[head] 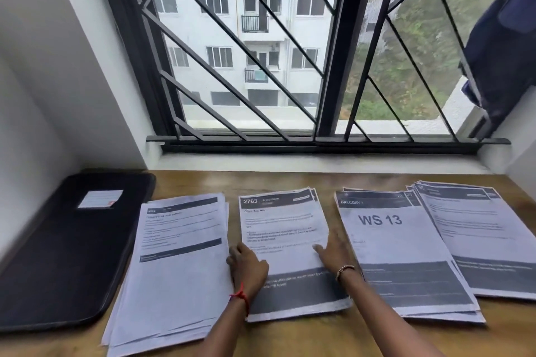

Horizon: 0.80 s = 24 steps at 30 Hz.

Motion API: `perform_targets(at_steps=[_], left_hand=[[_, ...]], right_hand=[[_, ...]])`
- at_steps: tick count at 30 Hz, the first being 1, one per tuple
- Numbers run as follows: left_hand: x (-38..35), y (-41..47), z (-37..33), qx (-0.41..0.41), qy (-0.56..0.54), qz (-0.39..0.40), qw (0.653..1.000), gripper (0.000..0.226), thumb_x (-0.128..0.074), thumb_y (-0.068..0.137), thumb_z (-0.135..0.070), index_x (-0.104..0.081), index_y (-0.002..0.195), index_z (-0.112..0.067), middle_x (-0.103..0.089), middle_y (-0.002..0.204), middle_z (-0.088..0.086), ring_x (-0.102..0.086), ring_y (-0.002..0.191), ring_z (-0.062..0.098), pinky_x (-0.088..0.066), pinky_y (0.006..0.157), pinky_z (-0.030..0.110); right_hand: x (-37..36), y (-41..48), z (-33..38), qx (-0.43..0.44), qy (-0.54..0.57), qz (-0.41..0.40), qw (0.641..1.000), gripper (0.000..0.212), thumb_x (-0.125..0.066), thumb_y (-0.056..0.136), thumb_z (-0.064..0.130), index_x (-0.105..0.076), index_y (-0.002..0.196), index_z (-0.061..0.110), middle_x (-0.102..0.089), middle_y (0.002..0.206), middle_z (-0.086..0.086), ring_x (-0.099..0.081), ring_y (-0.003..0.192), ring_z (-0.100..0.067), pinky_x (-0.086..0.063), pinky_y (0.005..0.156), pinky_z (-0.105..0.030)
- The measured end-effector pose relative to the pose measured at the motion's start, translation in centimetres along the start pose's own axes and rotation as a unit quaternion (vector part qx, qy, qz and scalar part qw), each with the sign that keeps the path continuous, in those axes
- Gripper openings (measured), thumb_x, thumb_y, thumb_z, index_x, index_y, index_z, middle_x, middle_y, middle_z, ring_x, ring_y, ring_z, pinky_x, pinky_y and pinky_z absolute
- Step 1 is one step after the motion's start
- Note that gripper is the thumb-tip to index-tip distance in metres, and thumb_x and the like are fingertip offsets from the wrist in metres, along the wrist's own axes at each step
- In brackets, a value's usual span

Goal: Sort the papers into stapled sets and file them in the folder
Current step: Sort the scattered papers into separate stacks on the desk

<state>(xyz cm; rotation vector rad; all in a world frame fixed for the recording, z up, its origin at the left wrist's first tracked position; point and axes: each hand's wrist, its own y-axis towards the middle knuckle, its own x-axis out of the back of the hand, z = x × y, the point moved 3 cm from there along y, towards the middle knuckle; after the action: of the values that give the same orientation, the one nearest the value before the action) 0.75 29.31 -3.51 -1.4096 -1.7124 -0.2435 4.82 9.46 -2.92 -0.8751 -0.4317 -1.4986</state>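
Middle pile (pixel 285 240) is pressed at 3 o'clock by flat, open right hand (pixel 333 252). Left hand (pixel 248 265) is bent-fingered at 9 o'clock, grip unclear. If shoved unevenly, sheets could get mixed w/ left pile (pixel 177 255).

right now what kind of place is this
Probably a home desk in an upper-floor flat: wooden table against a barred window facing an apartment block, with paper stacks and a black folder.

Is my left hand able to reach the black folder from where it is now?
Probably yes. The left hand sits at the left edge of the middle pile; only the flat left pile lies between it and the folder, so it could pass over that.
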Motion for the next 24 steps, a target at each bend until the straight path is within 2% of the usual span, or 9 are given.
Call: perform_targets(at_steps=[2,6,12,16,20,22,24], left_hand=[[-0.1,0.1,-0.2,-0.006,-0.008,-0.017,1.0,0.058,-0.057,0.087,-0.02,-0.029,0.132,0.003,-0.026,0.14,0.021,-0.029,0.127,0.038,-0.026,0.106,0.037],[-0.1,1.2,0.2,-0.021,-0.025,-0.013,0.999,0.053,-0.058,0.087,-0.024,-0.037,0.132,-0.004,-0.03,0.138,0.019,-0.03,0.126,0.036,-0.026,0.106,0.036],[0.1,2.0,0.1,-0.026,-0.03,-0.008,0.999,0.057,-0.059,0.087,-0.026,-0.035,0.136,-0.008,-0.03,0.136,0.017,-0.032,0.125,0.036,-0.03,0.104,0.036],[0.2,2.4,-0.3,-0.035,-0.008,-0.005,0.999,0.061,-0.058,0.088,-0.027,-0.03,0.138,-0.005,-0.029,0.141,0.017,-0.033,0.127,0.036,-0.029,0.105,0.035],[0.2,3.5,0.1,-0.021,-0.038,0.011,0.999,0.052,-0.061,0.086,-0.025,-0.044,0.129,-0.002,-0.041,0.134,0.017,-0.041,0.122,0.036,-0.033,0.103,0.037],[-0.7,5.4,1.2,-0.026,-0.096,0.019,0.995,0.041,-0.058,0.082,-0.02,-0.053,0.12,-0.004,-0.054,0.126,0.016,-0.051,0.115,0.033,-0.042,0.1,0.041],[-1.4,6.9,1.7,-0.044,-0.13,0.02,0.99,0.037,-0.049,0.078,-0.02,-0.055,0.112,-0.007,-0.059,0.118,0.013,-0.054,0.11,0.032,-0.047,0.094,0.045]], right_hand=[[-0.4,0.2,-0.3,-0.012,-0.037,-0.016,0.999,0.055,-0.056,0.091,0.022,-0.033,0.134,-0.002,-0.027,0.147,-0.019,-0.034,0.132,-0.031,-0.031,0.104,-0.03],[-1.2,0.6,0.1,-0.019,-0.073,-0.011,0.997,0.053,-0.05,0.094,0.027,-0.032,0.134,-0.003,-0.024,0.147,-0.018,-0.031,0.132,-0.032,-0.033,0.101,-0.032],[-1.3,0.8,-0.3,-0.027,-0.066,-0.067,0.995,0.04,-0.052,0.092,0.025,-0.048,0.12,-0.003,-0.039,0.133,-0.018,-0.042,0.12,-0.031,-0.037,0.093,-0.032],[-1.3,1.1,-0.4,-0.025,-0.065,-0.071,0.995,0.041,-0.053,0.091,0.025,-0.048,0.119,-0.005,-0.04,0.131,-0.018,-0.041,0.12,-0.033,-0.034,0.099,-0.034],[-1.1,1.6,-0.4,-0.046,-0.013,-0.071,0.996,0.035,-0.055,0.089,0.022,-0.053,0.113,-0.005,-0.05,0.124,-0.02,-0.049,0.113,-0.035,-0.042,0.091,-0.035],[-0.4,1.9,-0.4,-0.056,0.048,-0.087,0.994,0.025,-0.056,0.086,0.012,-0.057,0.105,-0.005,-0.06,0.11,-0.02,-0.056,0.102,-0.035,-0.045,0.083,-0.034],[0.4,2.3,-0.3,-0.058,0.116,-0.079,0.988,0.016,-0.054,0.081,0.0,-0.061,0.096,-0.004,-0.064,0.098,-0.018,-0.059,0.093,-0.032,-0.043,0.072,-0.028]])
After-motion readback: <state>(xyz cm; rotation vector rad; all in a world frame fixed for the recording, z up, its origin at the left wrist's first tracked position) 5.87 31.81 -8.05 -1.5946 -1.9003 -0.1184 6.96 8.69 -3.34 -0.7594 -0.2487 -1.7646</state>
